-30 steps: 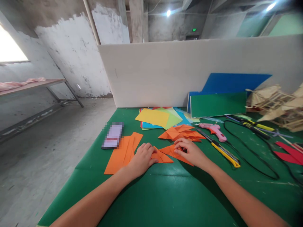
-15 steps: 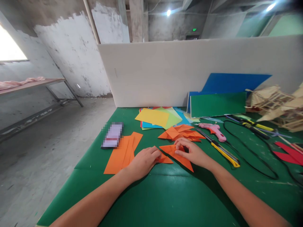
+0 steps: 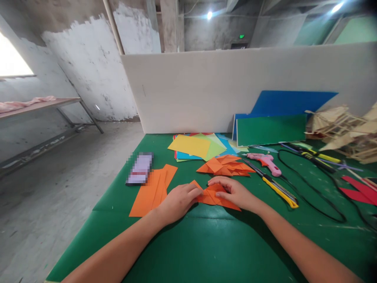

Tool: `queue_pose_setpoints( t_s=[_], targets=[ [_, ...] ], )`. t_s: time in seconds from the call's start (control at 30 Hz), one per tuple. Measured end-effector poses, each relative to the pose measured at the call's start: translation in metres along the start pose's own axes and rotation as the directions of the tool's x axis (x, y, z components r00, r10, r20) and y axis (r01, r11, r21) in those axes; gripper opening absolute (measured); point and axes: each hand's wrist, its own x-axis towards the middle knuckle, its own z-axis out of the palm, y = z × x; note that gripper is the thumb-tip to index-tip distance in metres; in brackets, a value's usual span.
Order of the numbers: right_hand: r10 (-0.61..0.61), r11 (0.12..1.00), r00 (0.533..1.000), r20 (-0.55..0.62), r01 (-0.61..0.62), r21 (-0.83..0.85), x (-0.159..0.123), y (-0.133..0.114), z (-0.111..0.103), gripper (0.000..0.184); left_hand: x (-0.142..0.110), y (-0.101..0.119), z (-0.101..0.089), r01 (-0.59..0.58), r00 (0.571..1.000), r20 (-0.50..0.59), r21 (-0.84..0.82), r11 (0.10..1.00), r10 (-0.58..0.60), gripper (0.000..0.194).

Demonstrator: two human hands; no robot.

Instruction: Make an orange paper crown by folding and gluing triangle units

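My left hand (image 3: 179,201) is closed on the left end of folded orange paper (image 3: 210,196) at the middle of the table, its fingertips pressing down near the surface. My right hand (image 3: 237,192) curls around the right part of that paper, thumb in front and fingers behind. Two folded pieces appear to meet or overlap between my hands; whether they are interlocked I cannot tell. Just behind lies a pile of folded orange pieces (image 3: 224,166). Flat orange sheets (image 3: 147,195) lie to the left of my left hand, partly under a phone (image 3: 140,169).
Coloured paper sheets (image 3: 190,146) lie at the back. To the right are a yellow utility knife (image 3: 279,190), a pink glue gun (image 3: 266,162) with a black cable (image 3: 312,208), red pieces (image 3: 361,190) and a wooden model ship (image 3: 344,133). A white board (image 3: 188,90) stands behind.
My right hand has lowered its orange piece and brought it against the one under my left hand. The gap between the two pieces has closed. My left hand has hardly moved.
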Motion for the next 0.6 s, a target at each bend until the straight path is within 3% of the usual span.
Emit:
queue_pose_setpoints(
  t_s=[0.27,0.5,0.6],
  targets=[
    [-0.031,0.999,0.997,0.065,0.033,-0.037,-0.001,-0.003,-0.003,0.031,0.002,0.0,-0.001,-0.01,1.0,-0.003,0.009,1.0,0.01,0.022],
    [-0.043,0.998,0.997,0.066,0.046,-0.051,-0.001,-0.003,-0.002,0.031,0.001,-0.001,0.006,-0.034,0.993,-0.112,-0.014,0.999,0.032,0.022],
    [-0.043,0.997,0.997,0.064,0.047,-0.056,-0.001,-0.002,-0.001,0.031,0.002,0.001,0.011,-0.055,0.993,-0.102,-0.03,0.998,0.052,0.024]
  ],
)
